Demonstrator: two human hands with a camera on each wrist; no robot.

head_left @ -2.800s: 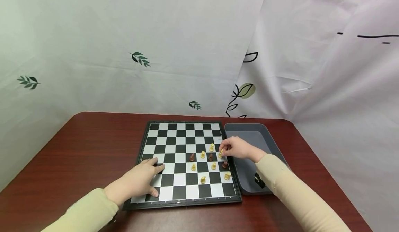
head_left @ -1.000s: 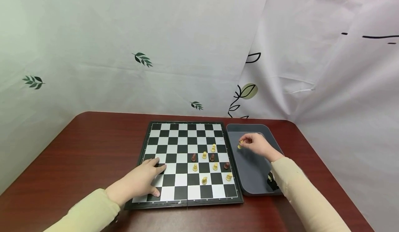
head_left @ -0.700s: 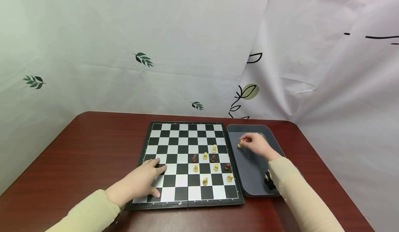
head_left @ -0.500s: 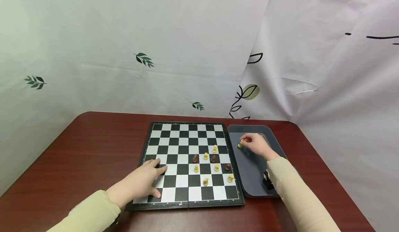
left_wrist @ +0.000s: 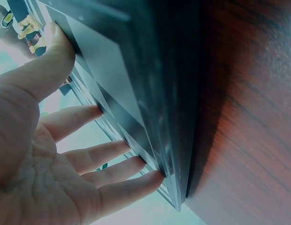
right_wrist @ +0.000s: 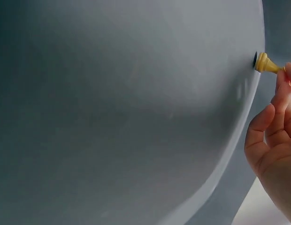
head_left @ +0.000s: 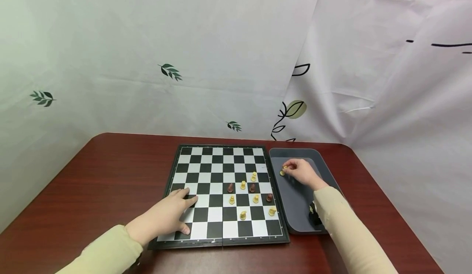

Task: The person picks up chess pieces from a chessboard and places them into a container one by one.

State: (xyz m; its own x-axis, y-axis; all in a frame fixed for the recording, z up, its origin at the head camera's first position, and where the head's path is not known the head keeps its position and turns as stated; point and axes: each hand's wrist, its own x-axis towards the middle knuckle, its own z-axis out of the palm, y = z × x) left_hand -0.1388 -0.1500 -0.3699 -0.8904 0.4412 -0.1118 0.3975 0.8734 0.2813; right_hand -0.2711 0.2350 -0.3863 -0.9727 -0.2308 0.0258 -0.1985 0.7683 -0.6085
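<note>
My right hand (head_left: 302,171) is over the left side of the grey tray (head_left: 295,220), pinching a pale yellow chess piece (right_wrist: 265,64) between thumb and fingertips. The piece's round base points at the tray floor and sits close over it; its head is hidden by the fingers. On the near left part of the black-and-white chessboard (head_left: 204,177), my left hand (head_left: 164,214) rests with fingers spread, fingertips on the squares in the left wrist view (left_wrist: 98,178). Several yellow chess pieces (head_left: 243,185) and three brown ones (head_left: 230,188) stand on the board's right half.
The tray stands right against the board's right edge. Both lie on a dark red wooden table (head_left: 121,175). A pale fabric backdrop (head_left: 206,28) with leaf prints hangs behind the table's far edge.
My right hand has lifted the yellow chess piece off the board's right edge and carried it right, down into the tray, still pinched. The left hand keeps its place on the board.
</note>
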